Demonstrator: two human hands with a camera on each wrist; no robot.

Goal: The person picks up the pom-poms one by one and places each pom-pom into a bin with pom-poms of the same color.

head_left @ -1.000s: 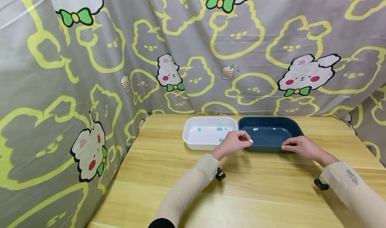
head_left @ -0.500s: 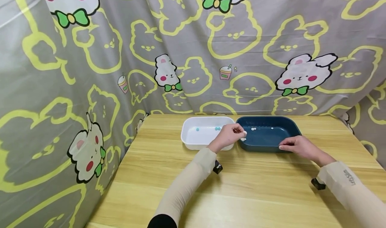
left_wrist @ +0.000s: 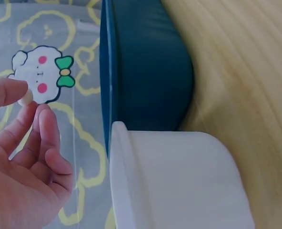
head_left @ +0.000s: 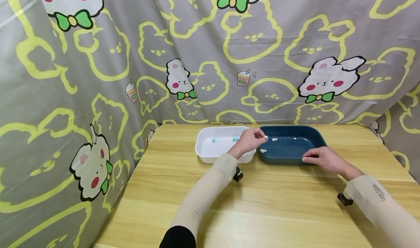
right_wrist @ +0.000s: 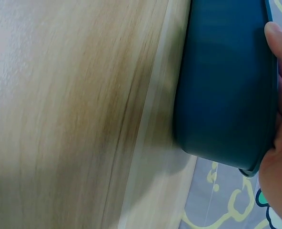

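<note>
My left hand (head_left: 248,143) pinches a small white ball (left_wrist: 25,98) between thumb and fingertips. In the head view it is over the left end of a dark blue box (head_left: 292,161), with the forearm crossing in front of a white box (head_left: 205,155). My right hand (head_left: 326,158) grips the blue box's near rim toward its right corner, thumb on the rim in the right wrist view. Inside the blue box lie several small white balls (head_left: 274,139). Small teal balls (head_left: 213,140) lie in the white box, part of which the left hand hides.
Both boxes stand side by side near the back edge of a wooden table (head_left: 262,208). A patterned grey curtain (head_left: 210,58) hangs behind and to the left. A black wrist camera (head_left: 237,174) sits under the left wrist, another camera (head_left: 345,199) under the right.
The left hand has moved farther back with its white ball, uncovering white balls in the blue box's near left corner. The right hand stays at the rim. The head view has shifted slightly.
</note>
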